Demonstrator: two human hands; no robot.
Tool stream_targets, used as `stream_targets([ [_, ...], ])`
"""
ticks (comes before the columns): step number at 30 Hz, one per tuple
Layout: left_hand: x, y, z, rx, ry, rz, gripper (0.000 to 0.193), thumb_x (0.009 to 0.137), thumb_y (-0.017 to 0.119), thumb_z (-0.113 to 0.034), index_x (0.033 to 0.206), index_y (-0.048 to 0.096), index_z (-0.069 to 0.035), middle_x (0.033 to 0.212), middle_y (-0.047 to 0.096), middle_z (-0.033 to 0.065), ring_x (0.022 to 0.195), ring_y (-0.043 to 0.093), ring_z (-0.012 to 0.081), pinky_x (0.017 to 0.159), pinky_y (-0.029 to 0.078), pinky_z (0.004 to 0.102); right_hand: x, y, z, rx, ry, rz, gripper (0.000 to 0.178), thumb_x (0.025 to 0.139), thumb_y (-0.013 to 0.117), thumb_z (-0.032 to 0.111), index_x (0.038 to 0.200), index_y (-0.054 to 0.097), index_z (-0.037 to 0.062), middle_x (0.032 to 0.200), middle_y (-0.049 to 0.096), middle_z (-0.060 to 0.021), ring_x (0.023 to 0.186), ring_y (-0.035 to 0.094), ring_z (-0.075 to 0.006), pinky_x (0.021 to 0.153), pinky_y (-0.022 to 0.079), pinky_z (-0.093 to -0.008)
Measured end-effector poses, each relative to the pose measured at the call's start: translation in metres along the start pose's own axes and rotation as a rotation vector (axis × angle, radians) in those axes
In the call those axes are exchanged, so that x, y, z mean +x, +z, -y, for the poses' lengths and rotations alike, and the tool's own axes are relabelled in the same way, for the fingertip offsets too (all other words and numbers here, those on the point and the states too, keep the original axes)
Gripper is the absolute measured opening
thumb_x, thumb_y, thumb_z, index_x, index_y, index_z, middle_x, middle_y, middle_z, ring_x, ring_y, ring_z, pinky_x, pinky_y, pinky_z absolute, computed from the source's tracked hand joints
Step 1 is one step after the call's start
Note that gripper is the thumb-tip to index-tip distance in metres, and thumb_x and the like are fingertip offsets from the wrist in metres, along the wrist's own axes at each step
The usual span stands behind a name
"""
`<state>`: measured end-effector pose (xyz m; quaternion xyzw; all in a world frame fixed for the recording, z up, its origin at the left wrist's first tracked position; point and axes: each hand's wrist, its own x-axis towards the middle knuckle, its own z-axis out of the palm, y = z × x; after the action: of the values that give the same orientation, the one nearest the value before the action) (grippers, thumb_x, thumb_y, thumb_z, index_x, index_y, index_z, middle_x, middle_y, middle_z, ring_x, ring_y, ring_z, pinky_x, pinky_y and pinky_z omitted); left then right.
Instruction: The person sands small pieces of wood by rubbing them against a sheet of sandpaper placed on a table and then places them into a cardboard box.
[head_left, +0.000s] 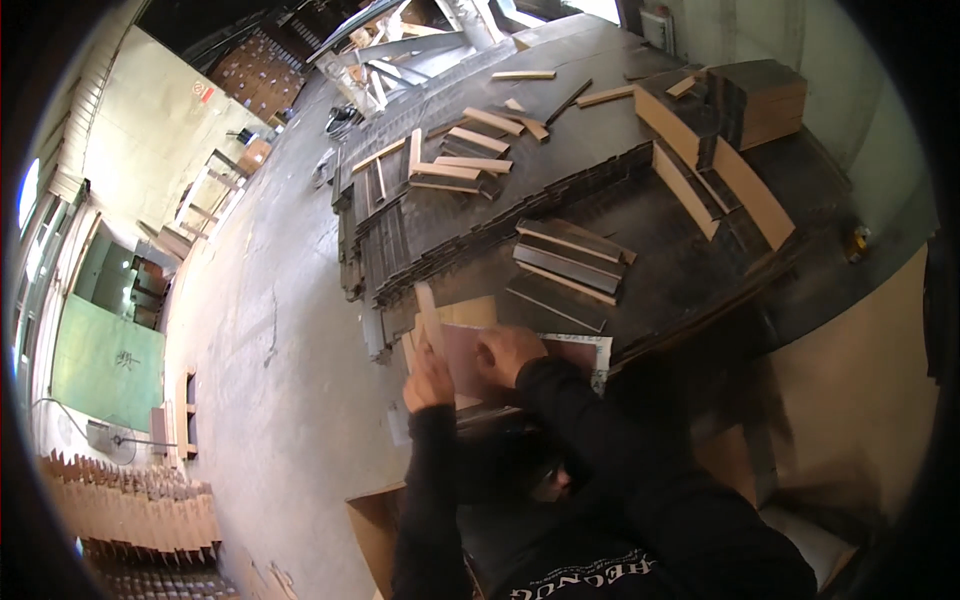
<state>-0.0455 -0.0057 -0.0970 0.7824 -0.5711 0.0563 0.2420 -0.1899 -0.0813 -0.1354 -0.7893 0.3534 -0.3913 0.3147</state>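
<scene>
My left hand is closed around a narrow, pale wooden strip, which stands up past the fingers at the near edge of a dark worktable. Right beside it my right hand is curled, knuckles up, over a reddish-brown sheet. What those curled fingers grip, if anything, is hidden. Under the right wrist lies a brown sheet with a pale printed border; whether it is the same sheet I cannot tell. A tan flat piece lies just beyond my hands.
Several dark-faced wooden strips lie ahead of my hands on the dark tabletop. More loose strips are scattered farther back. Curved wooden pieces and a block-like stack stand at the right. Concrete floor runs along the left.
</scene>
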Motion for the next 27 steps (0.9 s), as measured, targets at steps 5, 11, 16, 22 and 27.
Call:
stream_targets([
  [5,-0.066,0.011,-0.022,0.218,-0.043,0.437,0.063,0.086,0.046,-0.028,0.139,0.012,-0.017,0.082,0.063,0.0183,0.069,0.06,0.036,0.058,0.046,0.0477,0.0,-0.006,-0.004,0.001,0.043,0.028,0.012,0.067,0.06,0.015,0.075,0.055,0.0087,0.078,0.058,-0.0107,0.075,0.056,-0.0316,0.066,0.046,-0.0418],
  [11,0.029,0.023,-0.005,0.257,-0.384,0.266,0.048,0.085,0.045,-0.024,0.13,0.03,-0.013,0.096,0.059,0.0208,0.078,0.059,0.037,0.063,0.046,0.0477,0.002,-0.007,-0.004,-0.009,-0.023,0.014,0.011,0.067,0.061,0.015,0.076,0.056,0.0103,0.077,0.058,-0.0106,0.075,0.057,-0.031,0.065,0.046,-0.0414],
  [16,-0.05,0.02,-0.043,0.125,-0.109,0.381,0.058,0.087,0.04,-0.02,0.138,0.016,-0.004,0.118,0.047,0.0281,0.095,0.054,0.041,0.078,0.044,0.0447,-0.001,-0.006,-0.015,-0.065,0.038,0.029,0.011,0.068,0.06,0.016,0.075,0.055,0.0103,0.076,0.058,-0.0098,0.075,0.057,-0.0308,0.065,0.045,-0.0412],
  [22,0.021,0.019,0.063,0.484,-0.282,0.147,0.051,0.082,0.046,-0.025,0.131,0.033,-0.021,0.067,0.06,0.0194,0.062,0.059,0.0376,0.055,0.046,0.0481,-0.001,0.003,0.007,0.024,-0.018,0.043,0.012,0.068,0.06,0.016,0.077,0.055,0.0097,0.077,0.058,-0.0097,0.076,0.056,-0.0308,0.065,0.045,-0.0414],
  [27,-0.005,0.018,0.005,0.279,0.05,0.162,0.05,0.078,0.052,-0.031,0.126,0.043,-0.021,0.066,0.061,0.0145,0.053,0.057,0.0377,0.047,0.045,0.047,0.0,-0.012,-0.007,-0.057,0.032,0.035,0.012,0.068,0.06,0.016,0.077,0.055,0.0094,0.081,0.058,-0.0105,0.078,0.056,-0.031,0.066,0.045,-0.0412],
])
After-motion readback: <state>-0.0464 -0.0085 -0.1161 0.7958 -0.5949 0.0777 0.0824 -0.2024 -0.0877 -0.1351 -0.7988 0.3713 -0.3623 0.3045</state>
